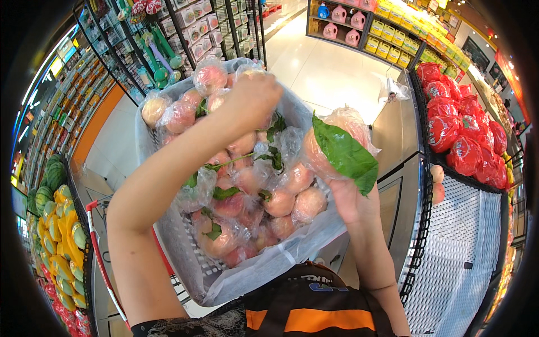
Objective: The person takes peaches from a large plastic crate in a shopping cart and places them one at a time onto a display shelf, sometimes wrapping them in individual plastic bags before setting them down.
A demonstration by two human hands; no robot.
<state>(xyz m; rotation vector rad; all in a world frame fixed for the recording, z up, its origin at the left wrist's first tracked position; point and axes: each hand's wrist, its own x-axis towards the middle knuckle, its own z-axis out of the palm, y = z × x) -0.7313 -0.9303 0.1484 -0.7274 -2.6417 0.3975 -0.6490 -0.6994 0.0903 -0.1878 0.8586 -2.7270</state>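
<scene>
A crate (185, 275) lined with pale sheeting stands before me, filled with pink peaches (279, 202) in clear plastic wrap. Green leaves (226, 193) lie among them. My left hand (257, 96) reaches over the crate's far side, fingers curled beside a wrapped peach (211, 77); what they grip, if anything, is hidden. Right of the crate, my right hand (357, 203) holds up plastic-wrapped peach fruit (349, 122) from below. A large green leaf (345, 154) covers part of that fruit and the fingers.
On the right are a display with a white mesh mat (455, 241), two peaches (437, 184) at its edge and red-wrapped round packages (446, 129). Yellow melons (60, 241) and watermelons (50, 174) sit at left. Hanging-goods racks (191, 33) stand behind the crate.
</scene>
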